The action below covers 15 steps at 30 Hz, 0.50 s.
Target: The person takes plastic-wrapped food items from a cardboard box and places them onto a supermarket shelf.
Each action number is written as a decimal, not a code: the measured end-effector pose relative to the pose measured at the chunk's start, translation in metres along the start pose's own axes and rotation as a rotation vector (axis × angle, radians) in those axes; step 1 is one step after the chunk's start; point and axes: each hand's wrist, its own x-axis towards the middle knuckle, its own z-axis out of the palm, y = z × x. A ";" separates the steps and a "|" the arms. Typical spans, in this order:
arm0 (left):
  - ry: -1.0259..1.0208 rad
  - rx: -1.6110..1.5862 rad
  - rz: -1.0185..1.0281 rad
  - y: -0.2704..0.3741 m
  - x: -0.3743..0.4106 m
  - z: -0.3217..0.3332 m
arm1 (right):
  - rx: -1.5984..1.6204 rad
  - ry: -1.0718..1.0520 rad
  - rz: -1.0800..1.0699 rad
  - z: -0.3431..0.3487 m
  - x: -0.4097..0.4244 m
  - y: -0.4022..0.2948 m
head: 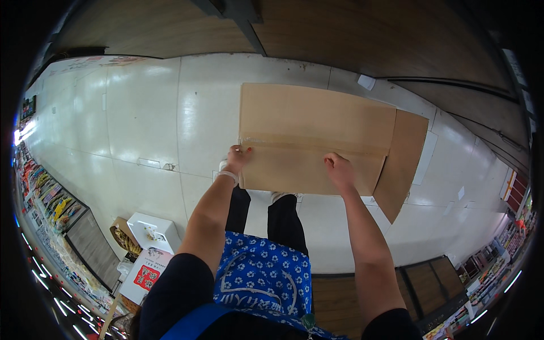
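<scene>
A brown cardboard box [314,114] lies before me above the floor, its long taped seam running left to right. At its left edge, my left hand [239,157] grips the cardboard near the end of the seam, thumb on the top face and fingers around the side. A clear band circles that wrist. My right hand [338,169] is curled shut over the near half of the top face. Whether it touches the cardboard is unclear, and nothing shows in its fingers. On the right end, a cardboard flap [401,163] sticks outward.
Pale tiles cover the floor [140,123]. Wood-panelled units [331,38] stand along the far side. Lower left are a white foam box [155,233], a carton of yellowish goods [124,239] and a printed white carton [146,270]. A wood-panelled unit [335,295] stands close behind me.
</scene>
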 end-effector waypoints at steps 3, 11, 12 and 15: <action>-0.071 -0.129 0.034 0.018 -0.005 -0.016 | 0.009 -0.012 -0.045 0.006 0.007 -0.001; -0.651 -0.122 0.022 0.030 -0.079 -0.104 | -0.221 0.257 -0.439 0.007 -0.016 -0.008; -0.794 0.104 0.045 0.046 -0.089 -0.114 | -0.187 0.043 -0.313 0.008 -0.025 -0.005; -1.025 0.508 0.194 0.074 -0.106 -0.112 | -0.116 -0.565 0.041 0.007 -0.053 0.004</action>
